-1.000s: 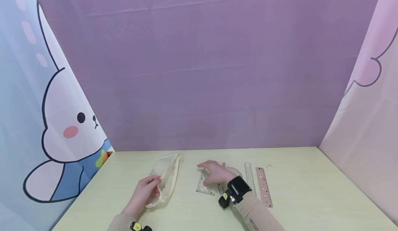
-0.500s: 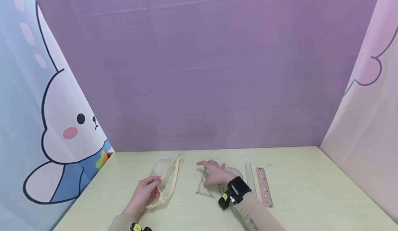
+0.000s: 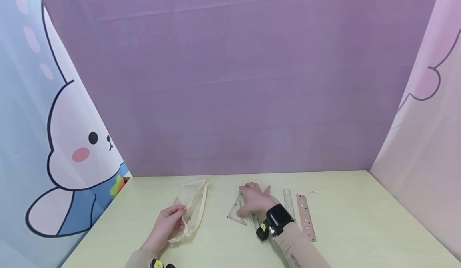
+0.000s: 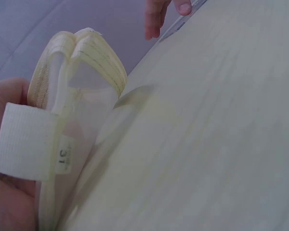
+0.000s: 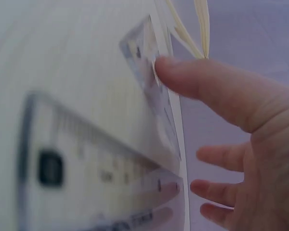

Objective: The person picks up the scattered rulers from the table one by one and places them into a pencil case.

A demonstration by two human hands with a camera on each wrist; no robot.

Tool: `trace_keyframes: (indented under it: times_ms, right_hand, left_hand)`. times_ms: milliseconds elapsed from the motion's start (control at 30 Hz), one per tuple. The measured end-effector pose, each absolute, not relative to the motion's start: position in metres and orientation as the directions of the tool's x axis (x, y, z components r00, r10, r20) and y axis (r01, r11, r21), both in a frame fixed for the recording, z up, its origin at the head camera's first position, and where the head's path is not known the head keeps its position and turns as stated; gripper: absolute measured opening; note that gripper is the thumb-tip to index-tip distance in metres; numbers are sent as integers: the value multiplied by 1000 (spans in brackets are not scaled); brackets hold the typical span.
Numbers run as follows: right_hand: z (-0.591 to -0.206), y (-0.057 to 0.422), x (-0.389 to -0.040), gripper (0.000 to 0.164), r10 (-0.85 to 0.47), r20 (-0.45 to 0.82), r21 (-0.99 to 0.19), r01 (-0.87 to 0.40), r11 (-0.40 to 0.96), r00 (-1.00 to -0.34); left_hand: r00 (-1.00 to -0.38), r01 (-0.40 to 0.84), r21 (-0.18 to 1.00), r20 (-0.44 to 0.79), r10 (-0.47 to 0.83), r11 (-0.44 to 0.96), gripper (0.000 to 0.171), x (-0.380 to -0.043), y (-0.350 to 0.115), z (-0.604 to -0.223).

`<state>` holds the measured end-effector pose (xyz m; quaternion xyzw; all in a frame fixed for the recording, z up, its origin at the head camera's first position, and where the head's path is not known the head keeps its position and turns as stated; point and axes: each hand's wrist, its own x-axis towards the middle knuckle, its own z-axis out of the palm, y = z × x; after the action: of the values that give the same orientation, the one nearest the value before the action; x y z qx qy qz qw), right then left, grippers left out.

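While in left grip [image 3: 171, 218], pale pouch [image 3: 195, 208]

Desk [image 3: 360, 220]: pale yellowish-green, before me.
Purple backdrop [image 3: 245, 83]: faintly creased, rising behind the desk's far edge.
Left curtain [image 3: 18, 115]: light blue, to my left, printed with a white cartoon rabbit [image 3: 75, 127] and a carrot [image 3: 117, 184].
Right curtain [image 3: 425, 152]: pale pink, bearing a dark curved outline [image 3: 439, 81].
Small mark [image 3: 311, 192]: on the desk, too tiny to identify.

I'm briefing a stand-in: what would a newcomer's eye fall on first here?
Most likely the big cartoon animal at far left, beside the purple backdrop. Next, the left hand holding a pale bag and the right hand spread at a clear set square. The pink ruler, farther right, also stands out.
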<state>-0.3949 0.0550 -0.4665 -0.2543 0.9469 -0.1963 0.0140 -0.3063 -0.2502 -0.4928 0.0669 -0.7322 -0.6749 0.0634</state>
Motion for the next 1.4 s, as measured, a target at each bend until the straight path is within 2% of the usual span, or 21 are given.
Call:
trace_keyframes:
  times_ms: [300,567,867,1133,1400]
  right_hand:
    - [-466,58,-393,87,-481,52,-363,-466,807,-875]
    - [-467,59,-392,91,-486,10,-355,-458,815,-874]
    - [-466,58,-394,78,-480,15,-399,-445,802,-877]
    - [-466,55,-396,73,-483,40,-411,-455,790,-875]
    - [-468,54,-397,82,-478,60,-473,-447,759,-876]
  left_hand:
    - [-985,-8,996,7,-172,89,28,-304,-251,-492]
    - [-985,-2,996,14,-169,92,28,-302,-252,-492]
    - [-985,-11,996,4,-172,87,28,-304,-254,-494]
    - [-984,4,996,20,-176,93,28,-304,-252,-489]
    - [-985,5,997,19,-172,81,29,-304,-250,-490]
